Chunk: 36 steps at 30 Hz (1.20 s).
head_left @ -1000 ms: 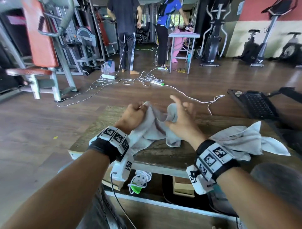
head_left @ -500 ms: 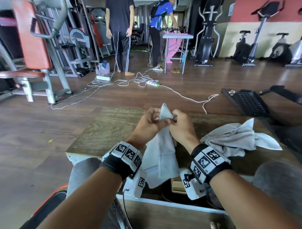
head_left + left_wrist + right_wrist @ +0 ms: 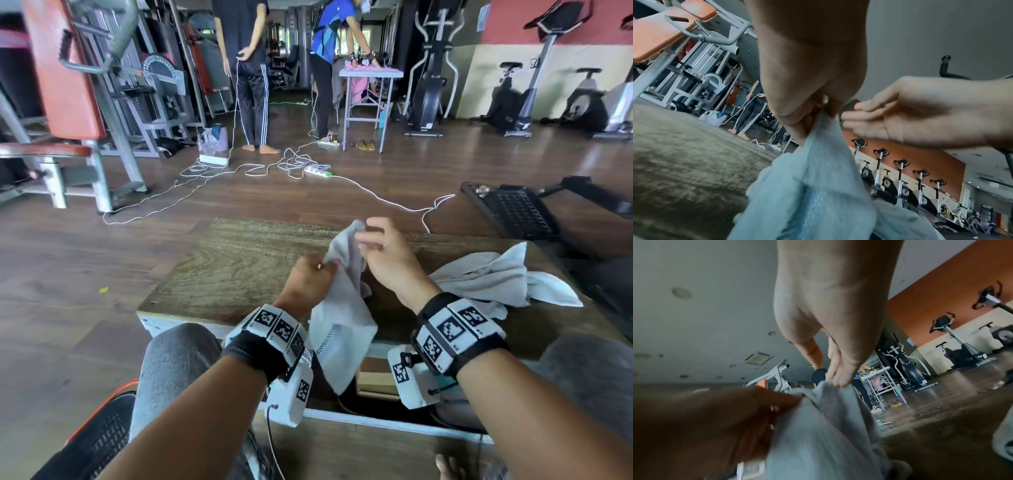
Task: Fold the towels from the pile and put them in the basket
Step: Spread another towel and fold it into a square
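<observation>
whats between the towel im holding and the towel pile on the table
In the head view, the right hand and wrist; below them, bare table separates the towel from the pile.

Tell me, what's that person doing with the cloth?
They are folding towels. The left hand pinches a grey towel near its top edge, so it hangs down in front of the wooden table. The right hand has straight fingers touching the towel's top corner. More towels lie crumpled on the table to the right. No basket shows.
</observation>
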{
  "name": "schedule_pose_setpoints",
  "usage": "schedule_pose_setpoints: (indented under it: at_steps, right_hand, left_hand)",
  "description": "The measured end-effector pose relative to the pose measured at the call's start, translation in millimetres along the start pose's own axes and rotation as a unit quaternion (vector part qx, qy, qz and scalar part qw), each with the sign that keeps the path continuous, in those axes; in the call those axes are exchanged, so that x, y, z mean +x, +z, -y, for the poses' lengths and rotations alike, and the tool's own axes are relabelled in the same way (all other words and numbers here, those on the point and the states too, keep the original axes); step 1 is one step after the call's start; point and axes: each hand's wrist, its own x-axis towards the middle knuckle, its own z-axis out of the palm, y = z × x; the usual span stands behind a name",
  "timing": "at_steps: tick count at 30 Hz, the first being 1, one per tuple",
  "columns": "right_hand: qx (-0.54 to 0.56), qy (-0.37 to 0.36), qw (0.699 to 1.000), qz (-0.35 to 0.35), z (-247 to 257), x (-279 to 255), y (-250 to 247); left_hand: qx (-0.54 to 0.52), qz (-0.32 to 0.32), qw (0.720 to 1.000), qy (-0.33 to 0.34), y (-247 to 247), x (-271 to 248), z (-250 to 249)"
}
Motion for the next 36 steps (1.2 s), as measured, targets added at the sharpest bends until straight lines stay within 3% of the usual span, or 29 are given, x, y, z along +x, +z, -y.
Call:
schedule_pose_setpoints:
  at_steps: [3,6,10,14,16,18,21,23,25,27,31,36]
  right_hand:
    - [-0.031,0.061,0.992,0.104,-11,-23,-2]
    - [0.021,0.043,0.984,0.173,-20,-42,3]
    - [-0.056,0.003,0.994,0.094,-43,-40,10]
    - [-0.021,0.026,0.999,0.011,-43,-34,2]
    - [-0.019,-0.010,1.000,-0.015,-37,-32,-5]
    - [-0.017,-0.048,0.998,-0.023,-28,-32,-8]
    - [-0.033,-0.097,0.995,-0.016,-14,-30,-4]
    - [-0.052,-0.110,0.993,-0.006,-7,-28,-2]
    - [-0.071,-0.135,0.988,0.011,3,-29,-4]
    - [-0.085,-0.147,0.985,0.027,12,-29,-8]
    - [-0.174,-0.119,0.974,0.077,19,-28,-21]
    - [-0.294,-0.058,0.950,0.083,11,-27,-50]
  left_hand:
    - [-0.101,-0.076,0.992,-0.012,-6,5,-17]
    - [-0.215,-0.089,0.972,-0.029,-10,9,-32]
    - [-0.247,-0.080,0.965,-0.031,-15,9,-42]
    - [-0.256,-0.151,0.954,-0.038,-26,9,-41]
    - [-0.274,-0.128,0.953,-0.010,-32,1,-39]
    - [-0.252,-0.039,0.966,0.045,-31,-16,-40]
    - [-0.099,0.073,0.987,0.104,-24,-27,-36]
    - [0.034,0.048,0.991,0.121,-24,-28,-29]
    - [0.090,0.022,0.986,0.140,-33,-29,-30]
    - [0.096,-0.011,0.987,0.126,-45,-35,-37]
    - [0.142,-0.146,0.970,0.137,-79,-34,-50]
    - [0.127,-0.199,0.963,0.129,-104,-25,-52]
